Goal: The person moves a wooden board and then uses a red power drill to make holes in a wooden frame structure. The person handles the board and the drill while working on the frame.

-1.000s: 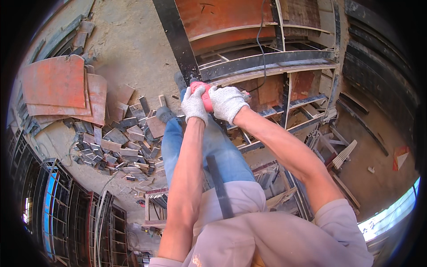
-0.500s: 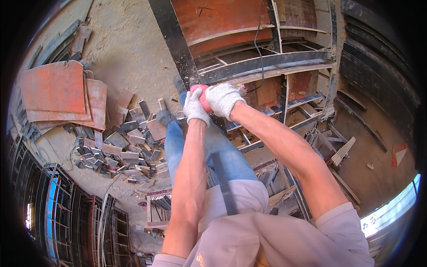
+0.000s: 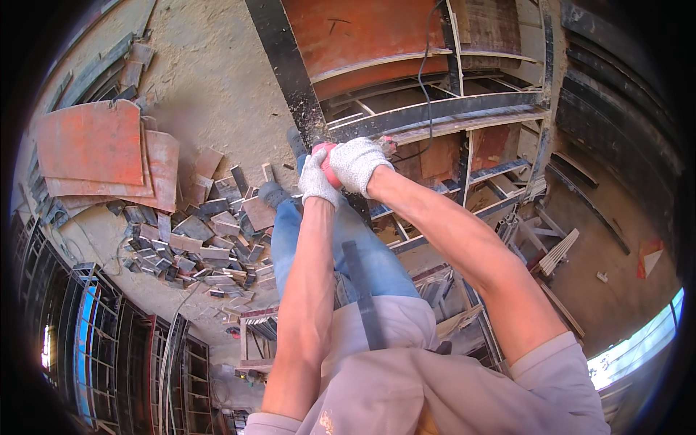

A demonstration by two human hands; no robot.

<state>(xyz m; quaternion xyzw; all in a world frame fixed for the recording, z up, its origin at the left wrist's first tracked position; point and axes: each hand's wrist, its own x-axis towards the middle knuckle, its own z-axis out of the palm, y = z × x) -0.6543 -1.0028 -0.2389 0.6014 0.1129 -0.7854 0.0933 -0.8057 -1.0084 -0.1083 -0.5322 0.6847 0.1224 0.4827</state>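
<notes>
Both my hands wear pale knitted work gloves and are closed on a red corded power tool point(image 3: 328, 172). My left hand point(image 3: 317, 178) wraps its left side. My right hand point(image 3: 358, 164) grips it from the right, where its rear end and cord stick out. The tool sits at the near part of a long black-faced board point(image 3: 288, 61); its working end is mostly hidden by my gloves. Light wood chips lie and fly on the board just beyond it. A black cord point(image 3: 429, 90) runs from the tool up to the right.
Right of the board stands a wooden frame point(image 3: 449, 112) with red panels. Many wood offcuts point(image 3: 206, 246) lie in a heap on the left floor, beside stacked reddish sheets point(image 3: 90, 148). My feet stand beside the board. Dark panels point(image 3: 616, 109) line the far right.
The tool and both hands have shifted slightly toward me along the board. More wood chips show beyond the tool. My grip is the same.
</notes>
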